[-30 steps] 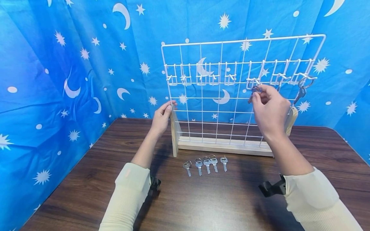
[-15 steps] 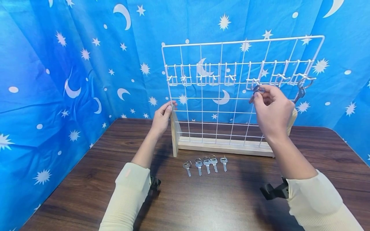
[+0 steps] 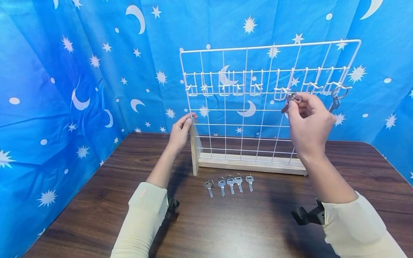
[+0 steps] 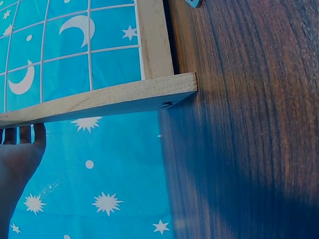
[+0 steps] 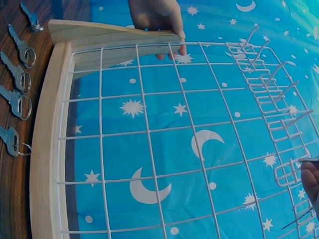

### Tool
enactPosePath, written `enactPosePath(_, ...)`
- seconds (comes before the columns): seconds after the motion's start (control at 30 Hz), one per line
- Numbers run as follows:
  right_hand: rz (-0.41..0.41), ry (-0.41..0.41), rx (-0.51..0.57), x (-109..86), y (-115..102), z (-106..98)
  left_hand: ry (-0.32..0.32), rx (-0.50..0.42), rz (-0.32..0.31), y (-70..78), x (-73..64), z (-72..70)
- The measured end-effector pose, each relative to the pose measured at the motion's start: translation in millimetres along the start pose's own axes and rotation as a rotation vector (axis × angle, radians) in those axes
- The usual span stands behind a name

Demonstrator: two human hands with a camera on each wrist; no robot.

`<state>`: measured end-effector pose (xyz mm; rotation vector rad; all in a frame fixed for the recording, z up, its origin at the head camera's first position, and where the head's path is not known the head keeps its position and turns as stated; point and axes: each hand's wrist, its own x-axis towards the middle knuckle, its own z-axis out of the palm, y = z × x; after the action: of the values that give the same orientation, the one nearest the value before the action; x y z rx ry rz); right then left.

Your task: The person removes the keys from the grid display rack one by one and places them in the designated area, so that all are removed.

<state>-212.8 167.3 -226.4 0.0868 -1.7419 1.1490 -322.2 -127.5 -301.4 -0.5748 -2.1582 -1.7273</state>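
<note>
My left hand (image 3: pixel 180 133) grips the left side of a white wire grid rack (image 3: pixel 238 124) at the top of its wooden end post (image 3: pixel 194 152). In the right wrist view its thumb and fingertips lie on opposite sides of that post. My right hand (image 3: pixel 309 125) pinches a key (image 3: pixel 285 107) with a ring, just below and right of a white wire hook (image 3: pixel 281 91). Another key (image 3: pixel 335 104) hangs by its ring from the rightmost hook. Part of the hook row is behind the right hand.
Several silver keys (image 3: pixel 230 181) with rings lie in a row on the dark wooden table (image 3: pixel 226 222), in front of the rack's wooden base (image 3: pixel 251 163). More hooks (image 3: pixel 238 87) line the rack's left half. A blue curtain (image 3: pixel 155 53) hangs behind and at the sides.
My right hand has shifted a little to the right with the key, away from the hook near it. The left hand and the keys on the table have stayed put.
</note>
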Motion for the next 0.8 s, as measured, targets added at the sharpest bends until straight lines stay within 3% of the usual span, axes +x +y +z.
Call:
enactPosePath(0.43, -0.016, 0.004, 0.023, -3.7, -3, -6, 0.003, -0.011, 0.006, 0.4, -0.7, 0.3)
enactPosePath(0.8, -0.064, -0.034, -0.064, -14.6, 0, -12, 0.005, -0.018, 0.004, 0.4, -0.7, 0.4)
